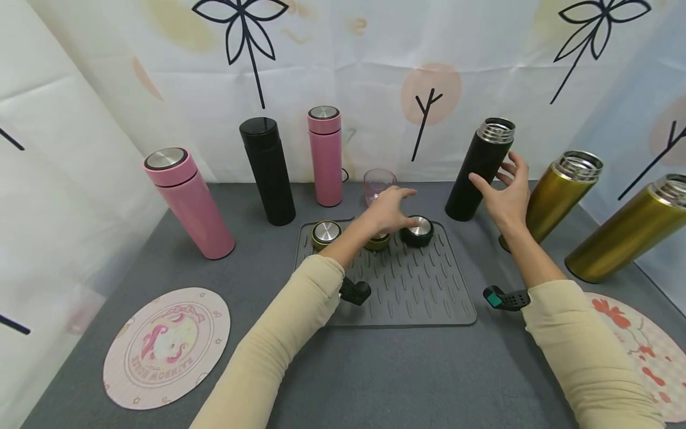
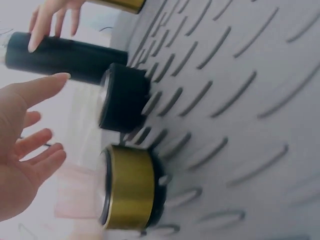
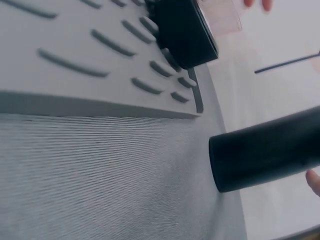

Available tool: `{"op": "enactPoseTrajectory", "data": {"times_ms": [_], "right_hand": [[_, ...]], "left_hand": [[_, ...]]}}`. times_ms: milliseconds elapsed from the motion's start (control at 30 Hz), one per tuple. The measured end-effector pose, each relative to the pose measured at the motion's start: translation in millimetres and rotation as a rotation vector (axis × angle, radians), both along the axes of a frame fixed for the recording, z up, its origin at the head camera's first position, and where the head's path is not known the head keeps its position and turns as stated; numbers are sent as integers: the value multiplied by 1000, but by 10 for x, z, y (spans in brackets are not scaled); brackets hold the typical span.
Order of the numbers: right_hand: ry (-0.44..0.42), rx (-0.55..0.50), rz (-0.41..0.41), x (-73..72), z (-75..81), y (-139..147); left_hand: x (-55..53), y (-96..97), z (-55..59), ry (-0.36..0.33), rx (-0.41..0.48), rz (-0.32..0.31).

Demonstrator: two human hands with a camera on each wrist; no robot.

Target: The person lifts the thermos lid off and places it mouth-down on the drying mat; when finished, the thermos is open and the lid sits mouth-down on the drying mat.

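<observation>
Over the grey ridged mat (image 1: 407, 304), my left hand (image 1: 387, 210) is held with its fingers spread beside a black lid (image 1: 417, 233) with a silver top. In the left wrist view a gap shows between the thumb and that lid (image 2: 122, 97). Partly behind this hand sits a gold lid (image 2: 131, 187); another gold lid (image 1: 326, 234) lies further left. My right hand (image 1: 506, 193) is at a lidless black thermos bottle (image 1: 479, 170) standing upright, its thumb in front and its fingers loosely extended by the right side. Whether its fingertips touch the bottle is unclear.
Two lidless gold bottles (image 1: 557, 193) stand at right. Left and behind are pink bottles (image 1: 190, 205), (image 1: 326, 161) and a capped black bottle (image 1: 270, 173). A clear pinkish glass (image 1: 379, 179) stands behind the mat. Round placemats (image 1: 167, 348) lie on both sides.
</observation>
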State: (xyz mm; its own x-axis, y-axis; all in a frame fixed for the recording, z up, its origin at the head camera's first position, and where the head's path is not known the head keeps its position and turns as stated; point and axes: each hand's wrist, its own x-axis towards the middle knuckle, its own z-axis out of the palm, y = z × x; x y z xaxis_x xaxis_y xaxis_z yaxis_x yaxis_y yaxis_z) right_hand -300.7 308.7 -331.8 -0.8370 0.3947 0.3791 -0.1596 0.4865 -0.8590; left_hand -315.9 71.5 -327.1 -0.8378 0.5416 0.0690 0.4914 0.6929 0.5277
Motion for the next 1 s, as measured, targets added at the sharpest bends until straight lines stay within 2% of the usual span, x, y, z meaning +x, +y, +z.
{"op": "enactPoseTrajectory", "data": {"times_ms": [100,233,300,400,567,1000], "right_hand": [[81,-1,-8,55,-14,-39],[195,31,3,99,-24,-110],[228,55,25,111,-29,-145],[246,85,77,121,-39,-202],[230,118,143,117,-60,-279],[190,125,289,111,-55,-549]], "left_hand": [[-20,-131,23,42,139,66],[-49,-309,17,128,356,200],[-63,-393,6,175,453,263],[-88,-514,-12,232,552,340],[-138,-692,-24,283,601,424],[-268,-967,-24,266,656,594]]}}
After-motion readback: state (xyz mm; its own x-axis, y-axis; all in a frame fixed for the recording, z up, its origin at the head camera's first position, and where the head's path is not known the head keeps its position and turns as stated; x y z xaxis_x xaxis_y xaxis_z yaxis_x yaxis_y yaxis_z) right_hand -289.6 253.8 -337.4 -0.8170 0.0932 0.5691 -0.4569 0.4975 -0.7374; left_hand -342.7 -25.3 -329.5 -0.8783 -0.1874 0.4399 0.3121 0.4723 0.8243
